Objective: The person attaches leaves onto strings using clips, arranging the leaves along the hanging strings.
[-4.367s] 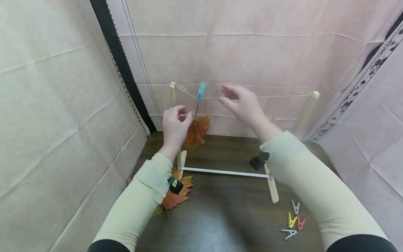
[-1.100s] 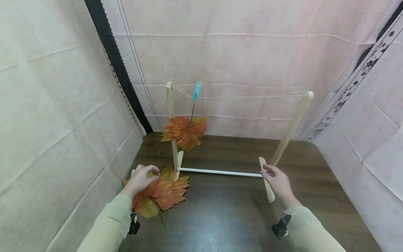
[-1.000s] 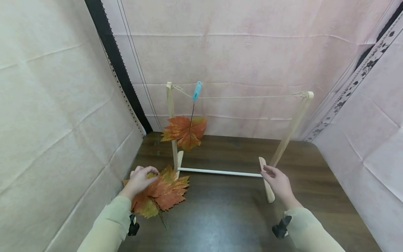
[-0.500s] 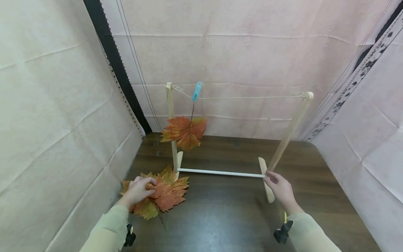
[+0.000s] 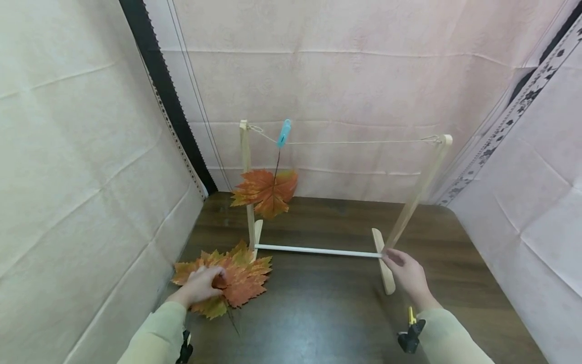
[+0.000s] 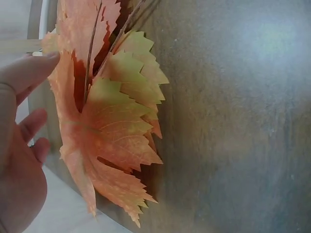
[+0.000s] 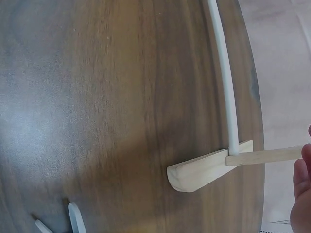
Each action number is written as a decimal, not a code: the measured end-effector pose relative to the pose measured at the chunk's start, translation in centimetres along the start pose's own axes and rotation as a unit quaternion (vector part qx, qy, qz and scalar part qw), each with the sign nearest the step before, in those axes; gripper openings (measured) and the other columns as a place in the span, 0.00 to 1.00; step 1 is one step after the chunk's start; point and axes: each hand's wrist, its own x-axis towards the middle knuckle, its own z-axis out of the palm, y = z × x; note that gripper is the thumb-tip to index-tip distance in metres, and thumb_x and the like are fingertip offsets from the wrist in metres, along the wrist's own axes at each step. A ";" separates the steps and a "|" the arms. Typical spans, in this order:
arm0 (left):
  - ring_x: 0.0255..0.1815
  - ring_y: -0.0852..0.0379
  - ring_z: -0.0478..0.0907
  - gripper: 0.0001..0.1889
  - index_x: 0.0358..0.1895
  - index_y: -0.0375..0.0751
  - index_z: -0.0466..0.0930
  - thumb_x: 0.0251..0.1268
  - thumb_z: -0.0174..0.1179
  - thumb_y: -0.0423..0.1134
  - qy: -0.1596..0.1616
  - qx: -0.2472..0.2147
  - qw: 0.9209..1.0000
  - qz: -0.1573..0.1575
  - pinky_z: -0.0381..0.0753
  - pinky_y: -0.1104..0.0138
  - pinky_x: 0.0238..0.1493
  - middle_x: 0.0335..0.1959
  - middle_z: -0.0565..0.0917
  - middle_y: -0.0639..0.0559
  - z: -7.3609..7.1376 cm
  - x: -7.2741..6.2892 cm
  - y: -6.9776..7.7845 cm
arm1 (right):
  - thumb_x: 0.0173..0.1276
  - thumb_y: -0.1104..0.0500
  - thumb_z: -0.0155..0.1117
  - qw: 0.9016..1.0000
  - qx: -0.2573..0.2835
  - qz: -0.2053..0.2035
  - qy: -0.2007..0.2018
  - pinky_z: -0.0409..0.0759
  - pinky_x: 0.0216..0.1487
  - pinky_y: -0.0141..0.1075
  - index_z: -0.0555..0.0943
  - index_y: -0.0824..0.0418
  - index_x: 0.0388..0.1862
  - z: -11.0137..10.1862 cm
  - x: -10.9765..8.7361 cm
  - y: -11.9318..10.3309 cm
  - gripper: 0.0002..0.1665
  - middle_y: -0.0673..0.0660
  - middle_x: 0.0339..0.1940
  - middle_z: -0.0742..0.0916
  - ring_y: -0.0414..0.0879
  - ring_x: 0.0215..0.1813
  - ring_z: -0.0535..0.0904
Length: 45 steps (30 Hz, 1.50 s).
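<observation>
My left hand [image 5: 200, 285] is over a pile of orange and yellow-green artificial maple leaves [image 5: 247, 278] at the table's left. In the left wrist view its thumb lies against a leaf edge [image 6: 112, 131], its other fingers loosely bent; no pinch is visible. My right hand [image 5: 409, 275], loosely curled, is beside the right foot [image 5: 387, 278] of a wooden stand and appears to hold nothing. Along the stand's string [image 5: 354, 142], a blue clothespin [image 5: 284, 133] near the left post holds one maple leaf [image 5: 268, 192] by its stem, so the leaf hangs down.
A white rod [image 5: 318, 250] joins the stand's two feet low over the brown table [image 5: 318, 313]. A yellow clothespin [image 5: 411, 316] shows by my right wrist, and a grey clothespin [image 7: 75, 218] in the right wrist view. Pale cloth walls [image 5: 341, 86] surround the table.
Both hands have come down from the string, where the clipped leaf stays. Over the last second my left hand has lowered onto the leaf pile; my right hand has shifted slightly downward.
</observation>
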 end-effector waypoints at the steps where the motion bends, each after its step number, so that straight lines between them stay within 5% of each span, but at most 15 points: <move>1: 0.37 0.55 0.64 0.13 0.34 0.51 0.74 0.51 0.70 0.34 -0.007 -0.003 1.000 -0.001 0.57 0.50 0.41 0.33 0.78 0.60 0.1 -0.1 0.0 | 0.65 0.34 0.53 1.000 -0.001 0.002 -0.002 0.69 0.56 0.53 0.72 0.64 0.62 0.0 0.0 0.0 0.40 0.64 0.57 0.79 0.60 0.60 0.72; 11: 0.33 0.56 0.60 0.15 0.30 0.53 0.72 0.50 0.67 0.29 -0.034 0.015 0.999 0.008 0.53 0.55 0.37 0.28 0.74 0.62 2.0 -0.1 -0.5 | 0.64 0.33 0.53 0.999 0.011 0.032 -0.015 0.66 0.57 0.56 0.71 0.62 0.63 -0.2 -0.4 0.9 0.42 0.65 0.59 0.78 0.62 0.61 0.70; 17: 0.29 0.56 0.59 0.17 0.27 0.54 0.68 0.51 0.62 0.24 0.007 0.075 0.996 0.044 0.53 0.58 0.34 0.25 0.69 0.63 3.1 -0.1 -0.6 | 0.68 0.39 0.54 0.999 0.012 0.030 -0.015 0.67 0.56 0.56 0.72 0.62 0.62 -0.3 -0.3 0.8 0.34 0.64 0.58 0.78 0.61 0.60 0.71; 25: 0.26 0.59 0.55 0.17 0.23 0.53 0.66 0.59 0.61 0.28 0.072 0.150 0.981 0.100 0.53 0.60 0.33 0.21 0.64 0.67 3.5 -0.2 -0.5 | 0.70 0.38 0.50 1.000 -0.008 0.007 -0.003 0.67 0.56 0.56 0.72 0.63 0.62 -1.0 0.1 0.9 0.35 0.64 0.57 0.79 0.61 0.60 0.71; 30: 0.27 0.60 0.60 0.14 0.24 0.55 0.71 0.54 0.66 0.31 0.094 0.148 0.981 0.086 0.58 0.62 0.33 0.24 0.72 0.67 3.0 0.5 -0.3 | 0.70 0.38 0.50 1.000 -0.020 0.014 -0.005 0.66 0.57 0.56 0.71 0.63 0.63 -1.3 -0.2 1.5 0.35 0.65 0.59 0.77 0.62 0.61 0.70; 45: 0.32 0.59 0.63 0.07 0.29 0.55 0.79 0.55 0.67 0.37 0.061 0.116 0.990 0.042 0.58 0.60 0.35 0.28 0.78 0.68 0.5 1.3 0.6 | 0.69 0.37 0.49 0.998 -0.008 0.055 -0.016 0.71 0.53 0.56 0.67 0.64 0.66 -1.7 -2.2 4.3 0.38 0.67 0.59 0.76 0.63 0.59 0.71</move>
